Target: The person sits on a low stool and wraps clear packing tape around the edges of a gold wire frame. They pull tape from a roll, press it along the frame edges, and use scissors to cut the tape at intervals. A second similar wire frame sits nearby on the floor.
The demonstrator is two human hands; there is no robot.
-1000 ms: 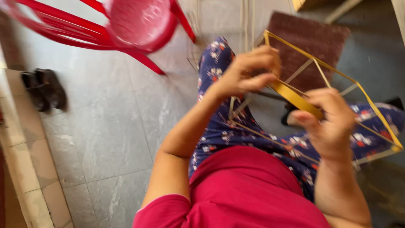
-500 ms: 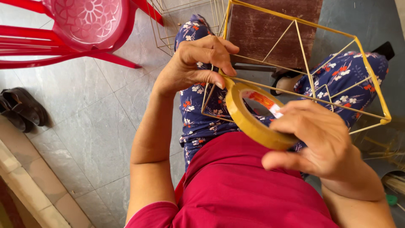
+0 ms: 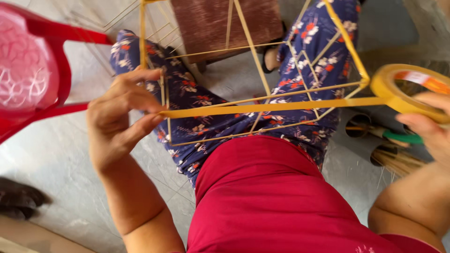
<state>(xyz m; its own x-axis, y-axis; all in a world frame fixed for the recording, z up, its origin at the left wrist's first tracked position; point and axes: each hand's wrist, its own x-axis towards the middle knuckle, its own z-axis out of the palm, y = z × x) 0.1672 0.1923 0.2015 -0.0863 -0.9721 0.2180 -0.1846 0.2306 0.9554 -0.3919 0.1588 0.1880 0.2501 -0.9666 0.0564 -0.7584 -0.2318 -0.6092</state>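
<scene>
A: Compared with half a second ago, the right hand [image 3: 433,129] has carried the tape roll [image 3: 410,91] away to the right side of the stick frame [image 3: 262,70], and now a long strip of yellow tape [image 3: 276,107] is stretched across the frame. Earlier the roll was close to the left hand [image 3: 119,117], almost in front of the body.

B: And the left hand, what is it doing?

A: It is at the left edge of the frame. Thumb and fingers are pinched together on the free end of the tape, where it meets an upright stick. The right hand is closed around the roll, fingers on its outer rim; part of this hand is cut by the picture border.

B: So the two hands are far apart.

A: Yes, well apart, with the whole width of the frame between them. The frame rests on the lap, over the flowered trousers [image 3: 211,107].

B: How should one do this step well, in your opinion?

A: I think the strip must remain tight and straight, so it does not twist or stick to a wrong stick. The pinch should press the tape end firmly on the joint.

B: What else is near the frame?

A: A red plastic chair [image 3: 51,75] left of it, a brown mat [image 3: 206,23] behind it, and some bundles of sticks [image 3: 398,161] to its lower right.
</scene>
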